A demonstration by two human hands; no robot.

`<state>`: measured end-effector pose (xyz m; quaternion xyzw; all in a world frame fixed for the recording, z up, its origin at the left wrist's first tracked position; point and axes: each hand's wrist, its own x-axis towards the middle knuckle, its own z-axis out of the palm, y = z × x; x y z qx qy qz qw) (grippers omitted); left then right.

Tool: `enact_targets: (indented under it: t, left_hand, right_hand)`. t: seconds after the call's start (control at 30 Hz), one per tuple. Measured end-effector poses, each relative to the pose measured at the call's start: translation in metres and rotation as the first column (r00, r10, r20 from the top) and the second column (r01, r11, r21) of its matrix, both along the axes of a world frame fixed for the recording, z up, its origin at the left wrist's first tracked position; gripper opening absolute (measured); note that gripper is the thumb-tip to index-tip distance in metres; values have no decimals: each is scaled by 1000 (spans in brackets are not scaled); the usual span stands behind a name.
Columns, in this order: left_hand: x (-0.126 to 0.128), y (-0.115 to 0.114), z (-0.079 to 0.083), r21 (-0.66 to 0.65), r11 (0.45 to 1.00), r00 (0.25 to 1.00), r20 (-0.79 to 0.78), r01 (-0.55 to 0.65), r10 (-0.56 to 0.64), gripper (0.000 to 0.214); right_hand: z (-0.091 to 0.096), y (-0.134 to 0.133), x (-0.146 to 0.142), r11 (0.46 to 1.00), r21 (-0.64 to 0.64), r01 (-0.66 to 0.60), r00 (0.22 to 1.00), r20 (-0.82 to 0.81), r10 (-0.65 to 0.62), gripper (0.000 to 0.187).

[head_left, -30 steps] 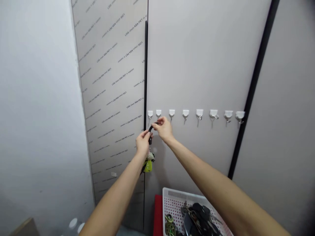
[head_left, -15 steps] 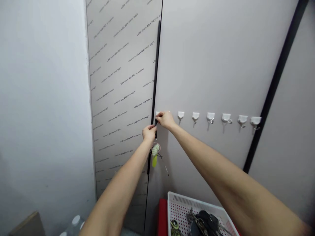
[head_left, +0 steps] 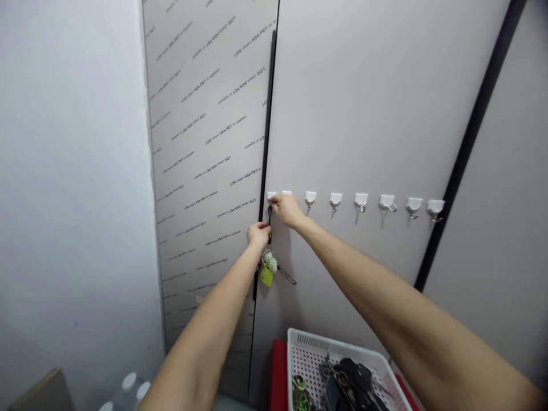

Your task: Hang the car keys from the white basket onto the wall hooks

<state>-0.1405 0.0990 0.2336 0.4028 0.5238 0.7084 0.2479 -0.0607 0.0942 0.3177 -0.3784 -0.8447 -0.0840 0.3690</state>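
Observation:
At the leftmost white wall hook (head_left: 271,195), my right hand (head_left: 288,210) pinches the top of a black strap. The strap belongs to a keychain (head_left: 267,276) with a pale green ribbed charm, a yellow-green tag and a thin dark patterned strip. Lower on the strap, my left hand (head_left: 257,234) is closed around it. The keychain dangles below both hands against the panel. My right fingers hide the hook's tip, so I cannot tell whether the strap loop is on it.
More white hooks (head_left: 361,201) run rightward in a row. Below, a white perforated basket (head_left: 338,341) holds keys and dark items (head_left: 357,379), with something red (head_left: 279,374) beside it. White-capped bottles (head_left: 129,381) and a brown board (head_left: 49,393) are at lower left.
My left hand has dropped slightly away from my right, showing more black strap between them. The charms have swung and turned, and the patterned strip has swung upward. The view has shifted slightly.

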Motion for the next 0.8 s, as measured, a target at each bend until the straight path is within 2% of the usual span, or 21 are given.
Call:
enact_targets:
  t: [0.1, 0.17, 0.23, 0.33, 0.4, 0.47, 0.57, 0.63, 0.7, 0.77, 0.8]
  left_hand:
    - [-3, -5, -2, -12, 1000, 999, -44, -13, 12, 20]
    - [-6, -13, -8, 11, 999, 994, -102, -49, 50, 24]
    - [-6, -23, -21, 74, 990, 976, -171, -122, 133, 27]
    - [2, -41, -53, 143, 977, 954, -233, -156, 187, 27]
    - [17, -55, -83, 100, 993, 959, -267, -69, 93, 26]
    - [39, -72, -115, -9, 998, 945, -320, 66, -65, 24]
    - [74, -92, -159, -195, 953, 844, -446, 233, -298, 22]
    - [93, -101, -181, -275, 912, 759, -509, 303, -406, 22]
    - [106, -106, -197, -324, 880, 699, -537, 347, -473, 22]
    - [114, -107, -208, -357, 857, 686, -518, 371, -512, 22]
    - [117, -107, -213, -370, 850, 702, -486, 375, -521, 22]
  right_hand:
    - [-7, -13, 15, 999, 23, -31, 999, -40, 31, 27]
    - [-22, -22, 33, 999, 6, -51, 998, -34, 52, 24]
    - [-48, -31, 57, 996, -64, -62, 998, -4, 62, 22]
    - [-102, -43, 99, 961, -276, -33, 997, 64, 53, 22]
    - [-144, -51, 126, 900, -435, 15, 993, 112, 37, 22]
    - [-183, -60, 150, 830, -553, 77, 986, 165, 19, 22]
    - [-228, -72, 175, 780, -611, 138, 975, 224, 3, 21]
    - [-246, -80, 183, 780, -612, 132, 974, 226, 12, 20]
    - [-256, -86, 186, 792, -600, 114, 976, 215, 22, 19]
    - [-262, -92, 185, 810, -576, 112, 979, 203, 8, 20]
    - [-264, -93, 184, 819, -562, 120, 980, 198, -8, 21]
